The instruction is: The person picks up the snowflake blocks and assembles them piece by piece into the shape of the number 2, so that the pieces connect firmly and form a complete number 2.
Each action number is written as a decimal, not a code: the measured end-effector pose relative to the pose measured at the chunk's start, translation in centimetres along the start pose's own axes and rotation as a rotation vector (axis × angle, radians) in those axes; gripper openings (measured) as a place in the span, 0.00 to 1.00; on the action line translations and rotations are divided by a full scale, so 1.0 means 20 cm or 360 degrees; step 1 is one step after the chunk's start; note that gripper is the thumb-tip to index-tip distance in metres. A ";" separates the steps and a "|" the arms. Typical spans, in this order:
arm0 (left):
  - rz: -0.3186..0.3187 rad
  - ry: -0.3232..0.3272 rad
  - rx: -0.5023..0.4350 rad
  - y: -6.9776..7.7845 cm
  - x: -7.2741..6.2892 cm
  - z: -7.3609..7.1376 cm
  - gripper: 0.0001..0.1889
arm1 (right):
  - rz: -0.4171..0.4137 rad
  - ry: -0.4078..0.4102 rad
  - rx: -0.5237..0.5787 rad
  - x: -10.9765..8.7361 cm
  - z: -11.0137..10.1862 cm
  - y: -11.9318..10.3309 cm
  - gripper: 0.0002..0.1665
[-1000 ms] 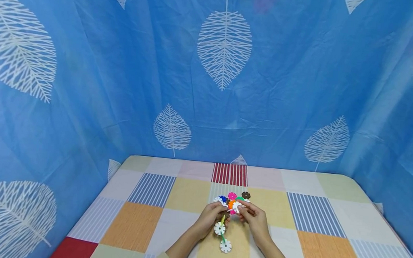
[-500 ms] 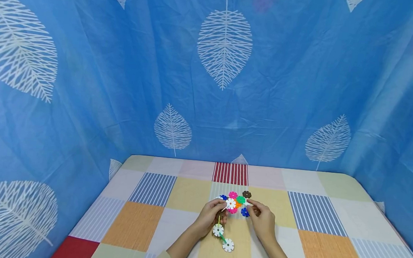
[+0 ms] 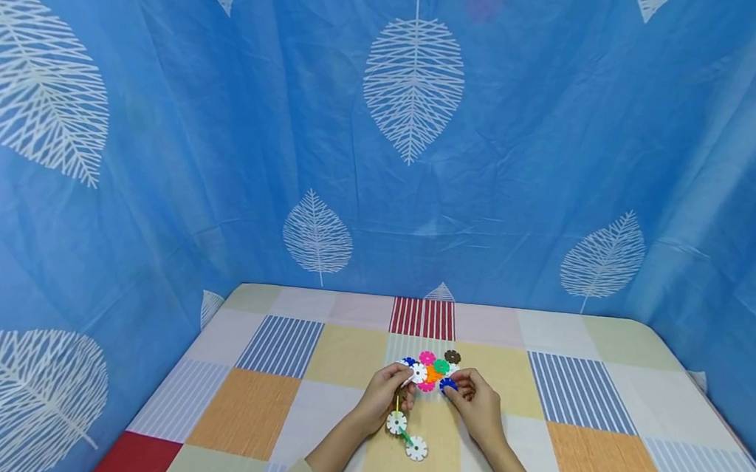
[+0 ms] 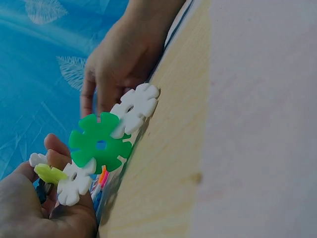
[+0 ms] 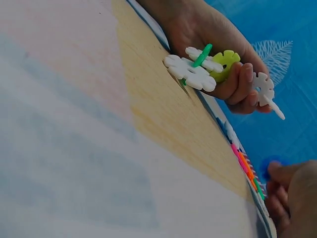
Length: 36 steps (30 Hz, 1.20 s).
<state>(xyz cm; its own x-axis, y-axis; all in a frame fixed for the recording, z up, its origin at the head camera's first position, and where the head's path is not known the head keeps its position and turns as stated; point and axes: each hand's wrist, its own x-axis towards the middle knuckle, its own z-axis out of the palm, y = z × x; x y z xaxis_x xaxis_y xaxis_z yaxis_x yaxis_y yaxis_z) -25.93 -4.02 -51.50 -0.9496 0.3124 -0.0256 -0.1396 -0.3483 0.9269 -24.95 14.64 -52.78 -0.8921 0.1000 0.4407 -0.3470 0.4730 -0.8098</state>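
The right hand (image 3: 479, 407) has moved from the left hand (image 3: 381, 399) to the blue disc (image 3: 448, 384), which its thumb and fingertip now pinch at the near right edge of the pile (image 3: 432, 374). The left hand, fingers curled, grips the chain (image 4: 91, 151) over the desk (image 3: 638, 397), probably there to steady it and leave the white disc (image 3: 419, 376) exposed past the thumb. The chain's long axis runs from the hand towards the person, its loose end veering right; whether that end touches the desk is unclear.
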 end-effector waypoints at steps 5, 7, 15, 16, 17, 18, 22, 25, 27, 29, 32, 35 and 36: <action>0.0023 0.0002 0.0050 0.00 -0.01 0.00 0.06 | -0.0002 -0.0029 0.0482 -0.01 0.01 -0.02 0.11; 0.0032 0.0005 0.0068 0.00 -0.01 0.00 0.06 | -0.0013 -0.0057 0.0575 -0.01 0.01 -0.03 0.09; 0.0035 -0.0036 0.0119 0.00 0.00 -0.01 0.06 | -0.0127 -0.0144 0.0691 -0.01 0.00 -0.12 0.06; 0.0036 -0.0040 0.0121 0.00 0.00 -0.01 0.06 | -0.0151 -0.0149 0.0690 -0.02 0.00 -0.14 0.06; 0.0040 -0.0040 0.0120 0.00 0.00 -0.01 0.07 | -0.0179 -0.0151 0.0682 -0.02 -0.01 -0.16 0.06; 0.0045 -0.0038 0.0120 0.00 0.00 -0.01 0.07 | -0.0197 -0.0153 0.0672 -0.02 -0.01 -0.17 0.06; 0.0057 -0.0014 0.0124 -0.01 0.00 0.00 0.07 | -0.0166 -0.0149 0.0687 -0.02 -0.01 -0.19 0.06; 0.0056 -0.0011 0.0135 -0.01 0.00 0.00 0.07 | -0.0117 -0.0145 0.0719 -0.02 -0.01 -0.19 0.05; 0.0049 -0.0018 0.0140 -0.01 0.00 0.00 0.07 | -0.0109 -0.0158 0.0739 -0.02 -0.01 -0.18 0.05; 0.0052 -0.0026 0.0142 -0.01 0.00 0.00 0.07 | -0.0143 -0.0179 0.0735 -0.02 -0.02 -0.18 0.05; 0.0054 -0.0032 0.0139 -0.01 0.00 0.00 0.07 | -0.0195 -0.0214 0.0727 -0.02 -0.02 -0.17 0.05; 0.0050 -0.0033 0.0134 -0.02 0.00 0.00 0.08 | -0.0218 -0.0227 0.0701 -0.02 -0.03 -0.17 0.04; 0.0059 -0.0035 0.0137 -0.02 0.00 0.00 0.08 | -0.0219 -0.0228 0.0690 -0.03 -0.03 -0.17 0.04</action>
<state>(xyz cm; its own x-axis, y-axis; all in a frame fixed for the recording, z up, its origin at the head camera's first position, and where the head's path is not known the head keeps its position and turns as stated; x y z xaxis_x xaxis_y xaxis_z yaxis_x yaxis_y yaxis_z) -25.92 -3.94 -51.85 -0.9470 0.3207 0.0165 -0.0793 -0.2832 0.9558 -23.15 13.44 -50.04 -0.8496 -0.0738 0.5222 -0.5265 0.0613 -0.8479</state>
